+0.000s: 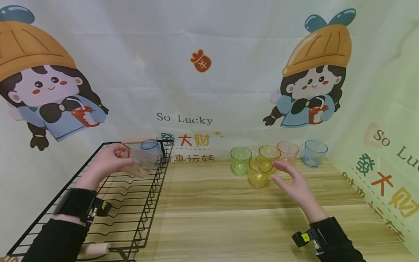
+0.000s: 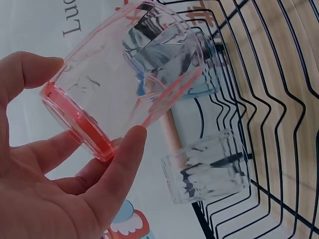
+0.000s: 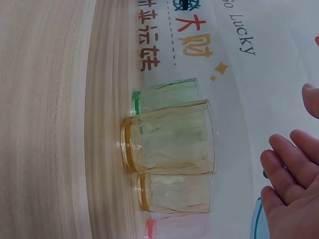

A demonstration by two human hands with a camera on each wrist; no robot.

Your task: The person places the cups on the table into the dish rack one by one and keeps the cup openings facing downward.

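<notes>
Over the black wire rack (image 1: pixel 148 214), my left hand (image 1: pixel 106 162) pinches a pink-tinted drinking glass (image 2: pixel 92 79) near its red base, fingers on one side and thumb on the other. The glass is tilted, its mouth angled downward. In the left wrist view, a clear glass (image 2: pixel 207 167) and a bluish glass (image 2: pixel 207 82) stand in the rack beyond it. My right hand (image 1: pixel 296 183) hovers with parted thumb and fingers at the right of the front yellow glass (image 1: pixel 260 174). The right wrist view shows that hand apart from the glass and holding nothing.
Behind the front yellow glass stand a green glass (image 1: pixel 241 162), a second yellow glass (image 1: pixel 270 152), a pink glass (image 1: pixel 288 151) and a blue glass (image 1: pixel 315 154). A printed cloth (image 1: pixel 235 72) hangs behind the wooden table (image 1: pixel 209 218).
</notes>
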